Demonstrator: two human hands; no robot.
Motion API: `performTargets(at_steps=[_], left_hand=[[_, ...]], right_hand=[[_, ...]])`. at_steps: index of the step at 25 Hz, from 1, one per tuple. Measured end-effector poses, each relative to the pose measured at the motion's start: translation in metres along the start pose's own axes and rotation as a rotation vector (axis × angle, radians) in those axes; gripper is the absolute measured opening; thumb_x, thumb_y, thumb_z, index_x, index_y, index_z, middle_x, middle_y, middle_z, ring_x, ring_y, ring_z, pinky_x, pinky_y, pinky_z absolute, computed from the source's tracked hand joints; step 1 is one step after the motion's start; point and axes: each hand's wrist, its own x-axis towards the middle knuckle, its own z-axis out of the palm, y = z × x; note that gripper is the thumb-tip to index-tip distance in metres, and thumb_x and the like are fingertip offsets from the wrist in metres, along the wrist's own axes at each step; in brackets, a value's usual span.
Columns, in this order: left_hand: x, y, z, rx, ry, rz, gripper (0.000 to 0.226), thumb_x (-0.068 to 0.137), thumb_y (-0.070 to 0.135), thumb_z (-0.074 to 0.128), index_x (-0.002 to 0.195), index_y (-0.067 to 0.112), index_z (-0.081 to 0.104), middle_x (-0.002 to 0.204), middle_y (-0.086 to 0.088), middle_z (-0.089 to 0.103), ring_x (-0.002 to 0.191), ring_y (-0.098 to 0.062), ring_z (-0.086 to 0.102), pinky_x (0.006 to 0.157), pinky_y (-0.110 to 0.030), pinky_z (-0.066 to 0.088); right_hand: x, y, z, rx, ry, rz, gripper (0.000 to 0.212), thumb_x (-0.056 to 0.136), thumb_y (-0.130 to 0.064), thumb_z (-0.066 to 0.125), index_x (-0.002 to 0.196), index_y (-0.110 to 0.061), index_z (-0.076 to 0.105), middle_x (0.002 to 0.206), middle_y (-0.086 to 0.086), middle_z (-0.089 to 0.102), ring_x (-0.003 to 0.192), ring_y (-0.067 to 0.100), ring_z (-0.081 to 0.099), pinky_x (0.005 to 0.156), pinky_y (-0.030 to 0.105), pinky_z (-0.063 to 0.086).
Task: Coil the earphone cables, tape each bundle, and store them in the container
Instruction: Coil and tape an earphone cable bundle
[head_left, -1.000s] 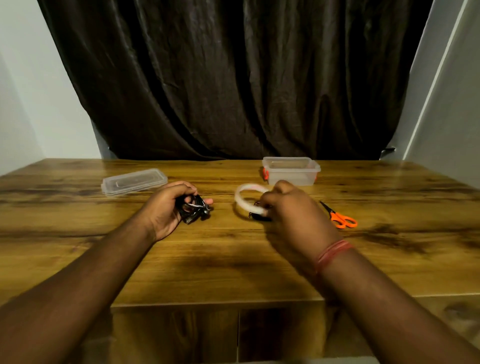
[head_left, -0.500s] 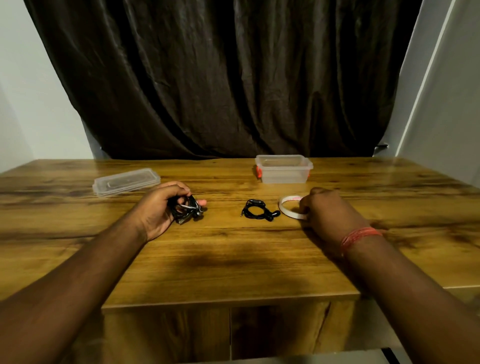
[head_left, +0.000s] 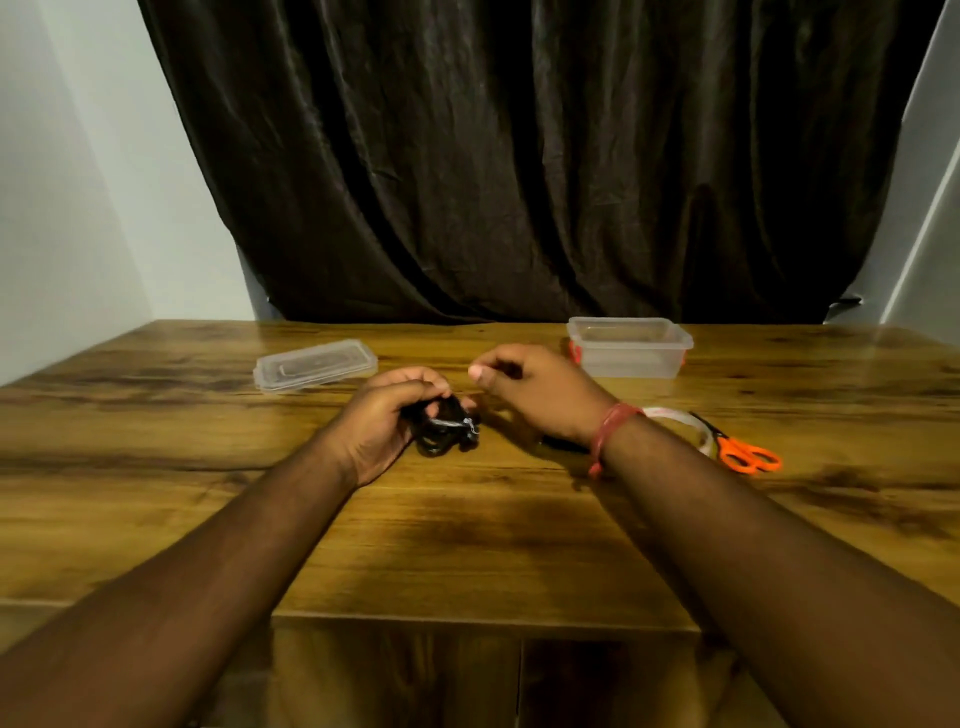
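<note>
Left hand (head_left: 384, 421) gripping a black coiled earphone bundle (head_left: 445, 430) over the wooden table (head_left: 467, 545), right hand (head_left: 535, 389) empty with fingers loosely curled beside it, open clear container (head_left: 628, 347) behind

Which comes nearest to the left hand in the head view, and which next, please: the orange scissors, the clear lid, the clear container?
From the left hand:
1. Clear lid, just beyond it, to its left.
2. Clear container, farther back on the right.
3. Orange scissors, farthest, past the right wrist.
</note>
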Motion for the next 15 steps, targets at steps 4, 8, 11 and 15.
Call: performTargets(at_steps=[4, 8, 11, 15], left_hand=[[0.003, 0.0, -0.001, 0.066, -0.013, 0.071, 0.011, 0.077, 0.014, 0.057, 0.071, 0.014, 0.067, 0.061, -0.003, 0.053, 0.061, -0.014, 0.05, 0.063, -0.028, 0.042], [0.011, 0.01, -0.008, 0.111, -0.069, 0.075, 0.008, 0.079, 0.013, 0.057, 0.076, 0.011, 0.063, 0.063, -0.002, 0.054, 0.062, -0.012, 0.053, 0.06, -0.023, 0.046], [0.009, 0.003, -0.013, 0.119, -0.101, 0.052, 0.007, 0.082, 0.016, 0.057, 0.079, 0.01, 0.061, 0.066, -0.001, 0.057, 0.065, -0.013, 0.056, 0.063, -0.027, 0.048], [0.006, 0.003, -0.019, 0.127, -0.109, 0.044, 0.007, 0.083, 0.016, 0.058, 0.081, 0.009, 0.061, 0.069, -0.002, 0.058, 0.067, -0.016, 0.057, 0.064, -0.03, 0.049]], right_hand=[[0.011, 0.01, 0.012, 0.285, -0.055, -0.031, 0.011, 0.093, -0.028, 0.065, 0.096, -0.022, 0.073, 0.094, -0.006, 0.073, 0.086, 0.001, 0.065, 0.08, 0.018, 0.05], [0.022, 0.008, 0.009, 0.462, -0.076, -0.077, 0.005, 0.088, -0.013, 0.07, 0.093, -0.012, 0.071, 0.086, -0.003, 0.071, 0.081, 0.003, 0.064, 0.075, 0.016, 0.051], [0.023, 0.012, 0.016, 0.466, -0.118, -0.072, 0.013, 0.086, -0.013, 0.072, 0.096, -0.006, 0.07, 0.09, 0.004, 0.07, 0.085, 0.011, 0.064, 0.081, 0.026, 0.053], [0.025, 0.014, 0.025, 0.509, -0.129, -0.045, 0.021, 0.084, -0.017, 0.073, 0.099, -0.002, 0.069, 0.095, 0.011, 0.069, 0.088, 0.017, 0.063, 0.083, 0.035, 0.053]])
